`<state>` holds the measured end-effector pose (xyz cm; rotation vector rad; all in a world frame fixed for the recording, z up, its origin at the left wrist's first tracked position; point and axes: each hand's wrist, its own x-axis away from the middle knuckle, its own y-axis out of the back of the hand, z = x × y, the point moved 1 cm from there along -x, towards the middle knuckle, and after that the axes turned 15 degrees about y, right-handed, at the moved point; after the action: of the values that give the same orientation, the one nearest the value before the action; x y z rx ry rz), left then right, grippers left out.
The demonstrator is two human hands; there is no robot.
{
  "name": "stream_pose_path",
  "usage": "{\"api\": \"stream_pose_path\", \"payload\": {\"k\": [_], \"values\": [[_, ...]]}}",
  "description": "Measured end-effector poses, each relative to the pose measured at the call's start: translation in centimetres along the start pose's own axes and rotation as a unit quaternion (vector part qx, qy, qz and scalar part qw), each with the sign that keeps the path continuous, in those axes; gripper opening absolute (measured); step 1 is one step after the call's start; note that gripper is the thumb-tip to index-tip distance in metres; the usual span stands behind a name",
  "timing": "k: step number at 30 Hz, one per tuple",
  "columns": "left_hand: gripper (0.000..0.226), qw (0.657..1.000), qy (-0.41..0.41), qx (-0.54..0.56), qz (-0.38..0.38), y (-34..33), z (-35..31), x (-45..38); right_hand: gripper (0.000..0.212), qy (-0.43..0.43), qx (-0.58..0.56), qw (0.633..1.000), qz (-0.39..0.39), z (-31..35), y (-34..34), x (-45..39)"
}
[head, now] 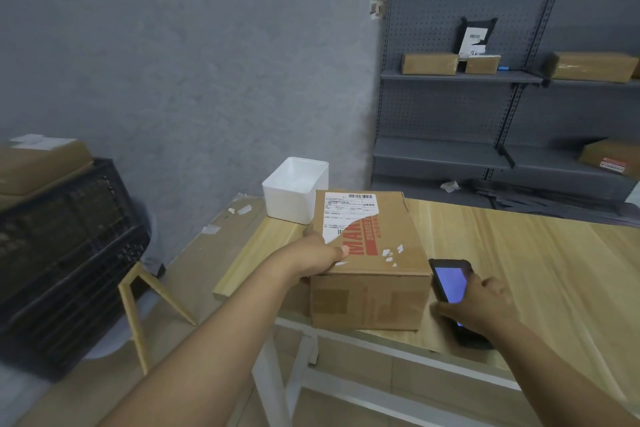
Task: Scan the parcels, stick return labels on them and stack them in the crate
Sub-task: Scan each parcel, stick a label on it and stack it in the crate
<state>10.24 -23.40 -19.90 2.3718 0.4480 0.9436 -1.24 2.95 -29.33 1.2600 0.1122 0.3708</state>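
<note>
Left hand (317,258) grips the near left top edge of the parcel (370,274), thumb on the top face and fingers hidden down the left side. The parcel, a brown carton, rests on the desk (536,253) at its near left corner; its long axis runs away from the person, tilted slightly left at the far end. A white shipping label (346,213) with a barcode lies on the far half of the top face, its near corner torn away; the small print is unreadable. Red print beside the thumb reads "MAR…" and "SHARED…", the letters running along the long axis. White paper scraps stick to the top face, right of the thumb.

Right hand (481,305) curls around the scanner (450,288), just right of the parcel, screen lit blue and facing up, head pointing away.

A white bin (296,189) stands just beyond the parcel. The black crate (65,253) stands well left of the left hand, with a carton (38,163) on top.
</note>
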Motion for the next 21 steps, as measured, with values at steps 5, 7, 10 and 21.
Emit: {"api": "stream_pose_path", "payload": {"k": [5, 7, 10, 21], "values": [[0.085, 1.000, 0.020, -0.008, -0.007, 0.0, 0.0, 0.2, 0.090, -0.044, 0.035, 0.998, -0.038, -0.2, -0.5, 0.0], [0.083, 1.000, 0.024, -0.011, -0.008, -0.1, -0.1, 0.2, 0.083, -0.058, 0.020, 0.998, -0.028, -0.4, -0.5, -0.1], [0.082, 1.000, 0.021, -0.010, -0.015, -0.1, -0.2, 0.4, 0.078, -0.068, -0.018, 0.997, -0.028, -0.8, -0.1, -0.2], [0.077, 0.999, -0.001, 0.012, -0.033, -0.7, -0.2, 1.1, 0.063, 0.067, -0.237, 0.964, -0.100, 6.4, 10.8, -0.3]]}}
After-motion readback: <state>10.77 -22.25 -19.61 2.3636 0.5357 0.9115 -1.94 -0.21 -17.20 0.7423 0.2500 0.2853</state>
